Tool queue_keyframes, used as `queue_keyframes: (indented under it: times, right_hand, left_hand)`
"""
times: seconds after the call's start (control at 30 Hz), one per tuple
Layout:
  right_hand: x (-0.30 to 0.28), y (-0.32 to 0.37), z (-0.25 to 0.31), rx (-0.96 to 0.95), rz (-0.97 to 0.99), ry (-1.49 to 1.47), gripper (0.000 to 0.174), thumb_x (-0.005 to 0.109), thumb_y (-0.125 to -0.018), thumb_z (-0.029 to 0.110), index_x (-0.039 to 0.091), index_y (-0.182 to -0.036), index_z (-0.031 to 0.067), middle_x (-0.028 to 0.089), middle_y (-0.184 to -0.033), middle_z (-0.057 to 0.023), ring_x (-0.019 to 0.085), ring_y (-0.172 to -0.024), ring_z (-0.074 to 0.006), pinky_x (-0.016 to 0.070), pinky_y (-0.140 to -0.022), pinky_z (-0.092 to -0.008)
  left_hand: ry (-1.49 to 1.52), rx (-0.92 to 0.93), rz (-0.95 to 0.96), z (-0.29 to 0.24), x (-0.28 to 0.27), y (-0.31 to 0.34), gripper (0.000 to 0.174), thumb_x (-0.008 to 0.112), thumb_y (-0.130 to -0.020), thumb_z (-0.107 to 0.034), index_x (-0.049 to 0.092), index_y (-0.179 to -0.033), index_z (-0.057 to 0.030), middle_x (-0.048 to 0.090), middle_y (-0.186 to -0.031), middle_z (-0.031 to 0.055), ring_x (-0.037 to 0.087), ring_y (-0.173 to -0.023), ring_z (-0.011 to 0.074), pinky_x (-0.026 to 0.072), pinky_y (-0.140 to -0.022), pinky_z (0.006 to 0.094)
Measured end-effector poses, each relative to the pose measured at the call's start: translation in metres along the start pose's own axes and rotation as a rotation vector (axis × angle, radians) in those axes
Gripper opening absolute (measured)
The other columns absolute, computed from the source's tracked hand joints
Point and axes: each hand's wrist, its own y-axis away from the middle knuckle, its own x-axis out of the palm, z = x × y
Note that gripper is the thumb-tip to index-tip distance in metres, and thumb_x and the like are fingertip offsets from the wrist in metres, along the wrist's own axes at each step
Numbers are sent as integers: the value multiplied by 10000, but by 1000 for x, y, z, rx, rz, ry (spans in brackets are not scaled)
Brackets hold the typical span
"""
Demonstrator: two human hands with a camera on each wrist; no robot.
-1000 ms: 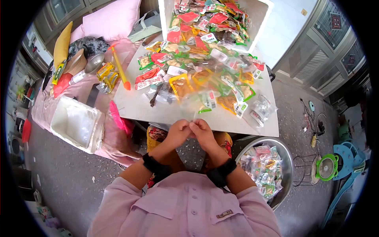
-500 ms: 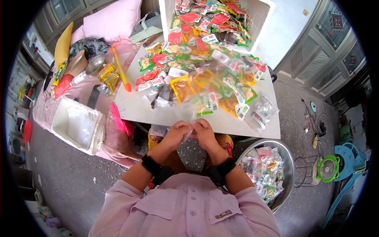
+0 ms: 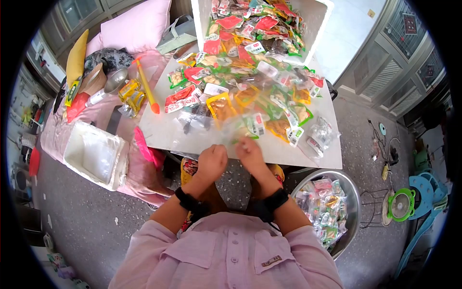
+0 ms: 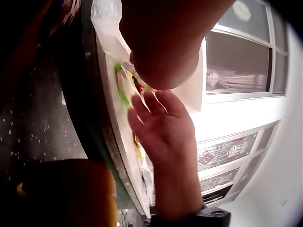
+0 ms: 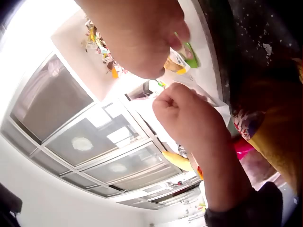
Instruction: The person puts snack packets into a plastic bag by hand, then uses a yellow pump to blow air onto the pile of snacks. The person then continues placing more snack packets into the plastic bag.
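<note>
Near the table's front edge, the left hand [image 3: 213,162] is curled and grips thin clear plastic [image 4: 108,22], seen at the upper left of the left wrist view. The right hand [image 3: 250,155], blurred in the head view, is a little apart from it; in the left wrist view its palm shows with the fingers loosely bent and nothing visible in them. Beyond the hands lie food packets, among them a yellow-edged pouch [image 3: 221,108] and a red-and-white packet [image 3: 182,98].
A white foam box [image 3: 317,30] full of packets stands at the table's back. On the right is a metal basin [image 3: 354,202] holding wrapped packets. An emptied-looking white foam box [image 3: 91,153] sits on pink cloth at left, near a yellow-orange stick [image 3: 146,86].
The two hands, together before at the table's edge, have moved apart; the left went slightly left, the right slightly up and right. The clear plastic no longer shows between them.
</note>
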Motion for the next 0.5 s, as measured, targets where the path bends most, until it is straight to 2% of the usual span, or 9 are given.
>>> queue_keyframes:
  times: [0.07, 0.17, 0.27, 0.37, 0.47, 0.5]
  right_hand:
    - [-21, -17, 1, -184, -298, 322, 215, 558, -713, 116, 488, -864, -20, 522, -827, -188, 507, -787, -342, 404, -679, -387]
    - [-41, -36, -30, -50, -375, 338, 241, 573, -689, 127, 482, -856, -23, 512, -810, -182, 504, -787, -331, 398, -676, -394]
    - [-49, -50, -39, 175, -208, 369, 278, 588, -668, 138, 493, -871, -26, 522, -785, -156, 525, -726, -263, 428, -606, -352]
    - [-50, -57, -28, 620, 14, -86, 306, 600, -667, 157, 508, -903, -16, 540, -781, -112, 529, -678, -167, 445, -518, -291]
    - [-43, -52, -13, 676, 20, -234, 181, 582, -700, 170, 521, -821, 49, 510, -738, -22, 481, -690, -100, 418, -476, -231]
    - [-43, -48, -11, 663, 8, -262, 188, 570, -714, 160, 518, -861, 56, 514, -763, -23, 487, -705, -108, 431, -490, -240]
  left_hand:
    - [-28, -61, 42, 10, 7, -4, 48, 507, -734, -71, 471, -762, -53, 522, -700, 141, 509, -628, 349, 406, -535, 425]
    - [37, -117, 30, 17, 21, -7, 43, 495, -746, -85, 467, -763, -57, 523, -706, 146, 506, -641, 358, 405, -550, 431]
    - [43, -134, 75, 16, 28, -7, 49, 487, -754, -101, 468, -771, -60, 523, -712, 149, 506, -656, 358, 406, -565, 429]
    - [84, -152, 46, 12, 31, -4, 77, 458, -770, -136, 460, -770, -59, 507, -713, 158, 498, -659, 359, 397, -559, 444]
    - [118, -196, 63, 15, 33, -1, 81, 462, -754, -132, 463, -781, -55, 505, -714, 157, 496, -684, 358, 395, -580, 440]
    - [134, -221, 90, 15, 32, -1, 80, 462, -748, -128, 463, -775, -53, 504, -716, 158, 496, -695, 356, 394, -591, 438]
